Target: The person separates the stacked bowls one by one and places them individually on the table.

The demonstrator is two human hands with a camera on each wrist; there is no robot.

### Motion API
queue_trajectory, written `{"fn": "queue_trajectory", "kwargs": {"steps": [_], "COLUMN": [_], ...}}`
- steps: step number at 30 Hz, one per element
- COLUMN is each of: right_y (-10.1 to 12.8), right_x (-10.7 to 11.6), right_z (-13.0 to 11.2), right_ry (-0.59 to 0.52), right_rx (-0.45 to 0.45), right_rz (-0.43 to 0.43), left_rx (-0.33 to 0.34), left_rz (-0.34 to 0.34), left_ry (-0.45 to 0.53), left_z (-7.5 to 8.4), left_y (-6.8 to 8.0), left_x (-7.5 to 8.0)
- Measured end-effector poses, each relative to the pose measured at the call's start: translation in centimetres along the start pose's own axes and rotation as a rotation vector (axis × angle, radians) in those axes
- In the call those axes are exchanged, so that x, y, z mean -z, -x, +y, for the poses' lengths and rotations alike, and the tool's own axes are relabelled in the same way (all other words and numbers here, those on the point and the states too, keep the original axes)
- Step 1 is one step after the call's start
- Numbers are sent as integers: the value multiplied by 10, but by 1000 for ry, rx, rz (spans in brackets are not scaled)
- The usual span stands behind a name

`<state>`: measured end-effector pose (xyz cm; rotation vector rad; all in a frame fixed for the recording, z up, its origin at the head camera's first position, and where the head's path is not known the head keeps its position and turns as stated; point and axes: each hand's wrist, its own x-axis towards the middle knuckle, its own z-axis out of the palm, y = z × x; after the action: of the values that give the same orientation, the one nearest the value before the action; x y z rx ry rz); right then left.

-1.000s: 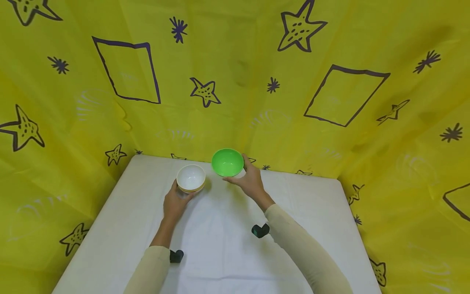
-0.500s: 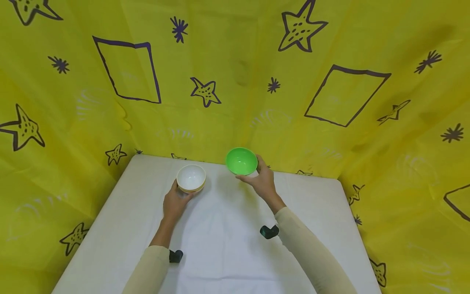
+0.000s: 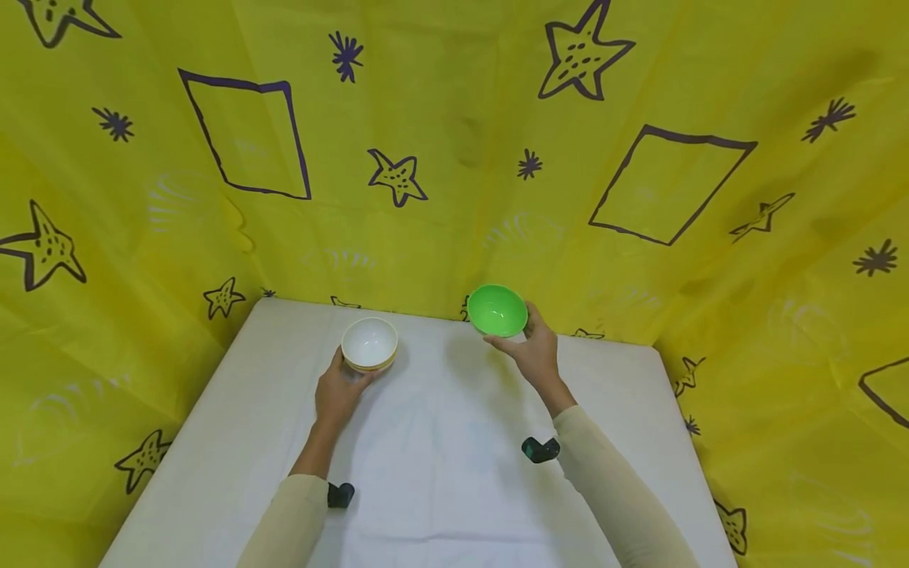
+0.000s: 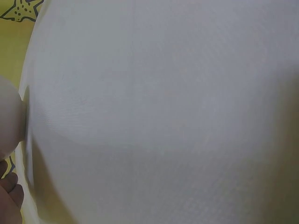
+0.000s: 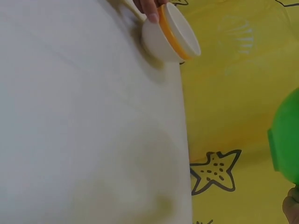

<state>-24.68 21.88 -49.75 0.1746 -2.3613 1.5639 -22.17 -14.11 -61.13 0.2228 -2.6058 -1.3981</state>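
Observation:
Toward the far side of the table, my left hand (image 3: 338,396) grips a small stack of bowls (image 3: 369,344) from its near side. The top bowl is white inside, and an orange band (image 5: 172,33) shows below its rim in the right wrist view. To the right, a bright green bowl (image 3: 497,312) is in my right hand (image 3: 537,353), thumb on the near side and fingers around the right side. It is raised above the table, its shadow falling on the cloth below. The right wrist view catches only part of the green bowl's outside and foot (image 5: 274,150).
A white cloth (image 3: 426,473) covers the table. Yellow curtains (image 3: 454,118) printed with stars and rectangles hang right behind its far edge and along both sides. A small dark device (image 3: 541,450) sits at my right wrist, another (image 3: 341,495) at my left.
My right hand has carried the green bowl to the right, away from the stack. The left hand and the stacked bowls have stayed in place.

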Motion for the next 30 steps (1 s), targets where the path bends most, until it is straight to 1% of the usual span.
{"fn": "queue_trajectory", "kwargs": {"steps": [11, 18, 23, 30], "right_y": [8, 12, 13, 16], "right_x": [18, 30, 35, 43], "right_z": [15, 19, 24, 31], "right_ry": [-4, 28, 42, 31], "right_rx": [-30, -59, -70, -98], "right_rz": [47, 66, 83, 116], "left_rx": [25, 30, 29, 25], "left_rz": [-10, -14, -12, -22], "left_ry": [-2, -9, 5, 7], "left_z": [-3, -4, -3, -1], "left_y": [-1, -2, -1, -1], "left_x": [-1, -1, 0, 1]}}
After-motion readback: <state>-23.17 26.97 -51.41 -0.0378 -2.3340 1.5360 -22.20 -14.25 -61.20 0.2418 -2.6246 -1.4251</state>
